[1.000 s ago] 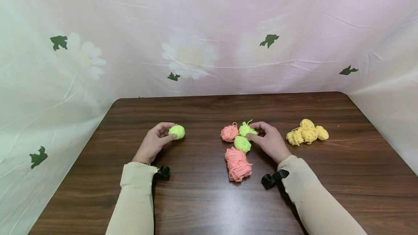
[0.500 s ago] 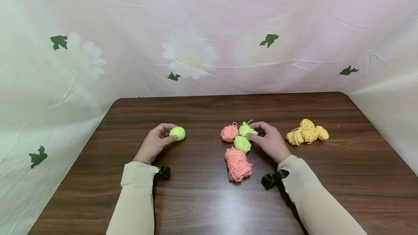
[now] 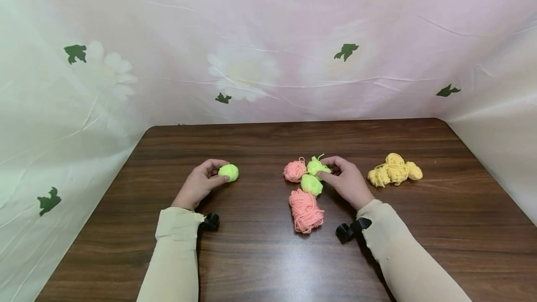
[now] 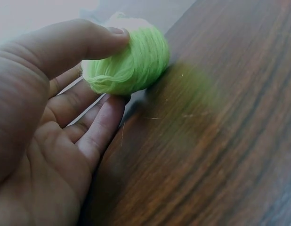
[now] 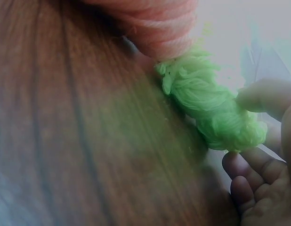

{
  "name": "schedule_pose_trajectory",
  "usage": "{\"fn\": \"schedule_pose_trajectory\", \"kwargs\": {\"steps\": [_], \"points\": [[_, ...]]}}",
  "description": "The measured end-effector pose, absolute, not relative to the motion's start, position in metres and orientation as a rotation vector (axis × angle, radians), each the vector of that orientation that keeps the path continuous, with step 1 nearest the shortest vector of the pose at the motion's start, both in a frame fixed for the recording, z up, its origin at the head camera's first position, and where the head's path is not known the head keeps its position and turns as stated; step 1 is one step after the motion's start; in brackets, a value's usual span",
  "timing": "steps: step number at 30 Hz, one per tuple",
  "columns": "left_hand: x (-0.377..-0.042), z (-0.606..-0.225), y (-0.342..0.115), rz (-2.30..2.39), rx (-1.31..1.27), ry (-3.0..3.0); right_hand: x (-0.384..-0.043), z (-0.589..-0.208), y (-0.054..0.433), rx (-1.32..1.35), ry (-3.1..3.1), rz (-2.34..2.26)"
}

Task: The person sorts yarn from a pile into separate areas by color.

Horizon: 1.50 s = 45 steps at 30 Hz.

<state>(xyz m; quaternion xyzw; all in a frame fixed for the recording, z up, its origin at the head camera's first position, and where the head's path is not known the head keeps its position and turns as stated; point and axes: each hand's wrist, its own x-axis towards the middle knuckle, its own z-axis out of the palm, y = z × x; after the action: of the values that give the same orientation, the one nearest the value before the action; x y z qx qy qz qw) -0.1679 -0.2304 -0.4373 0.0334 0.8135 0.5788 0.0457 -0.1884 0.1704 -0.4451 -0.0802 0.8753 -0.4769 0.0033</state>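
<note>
My left hand (image 3: 200, 183) pinches a small neon-green yarn ball (image 3: 229, 172) between thumb and fingers. The left wrist view shows that ball (image 4: 131, 61) very near the tabletop; whether it touches is hard to tell. Thumb and fingers of my right hand (image 3: 347, 182) pinch another green yarn ball (image 3: 316, 166) with a loose strand on top. Against it lie a second green ball (image 3: 311, 185) and a round coral-pink ball (image 3: 294, 170). Just in front is a larger coral-pink yarn skein (image 3: 307, 211), blurred and partly cut off in the right wrist view.
Several yellow yarn balls (image 3: 395, 171) are bunched to the right of my right hand. The dark wooden table (image 3: 251, 255) meets a floral curtain (image 3: 285, 59) along its back. Black wrist cameras (image 3: 348, 231) sit on both cuffs.
My left hand and its green ball have shifted slightly right and toward me. The right hand and the other yarn stay where they were.
</note>
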Motion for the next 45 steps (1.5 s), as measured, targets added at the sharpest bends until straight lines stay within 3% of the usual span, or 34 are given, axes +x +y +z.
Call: {"fn": "schedule_pose_trajectory", "kwargs": {"steps": [45], "points": [[-0.165, -0.411, -0.224, 1.899, 0.196, 2.536, -0.188, -0.445, 0.17, -0.254, 2.729, -1.51]]}}
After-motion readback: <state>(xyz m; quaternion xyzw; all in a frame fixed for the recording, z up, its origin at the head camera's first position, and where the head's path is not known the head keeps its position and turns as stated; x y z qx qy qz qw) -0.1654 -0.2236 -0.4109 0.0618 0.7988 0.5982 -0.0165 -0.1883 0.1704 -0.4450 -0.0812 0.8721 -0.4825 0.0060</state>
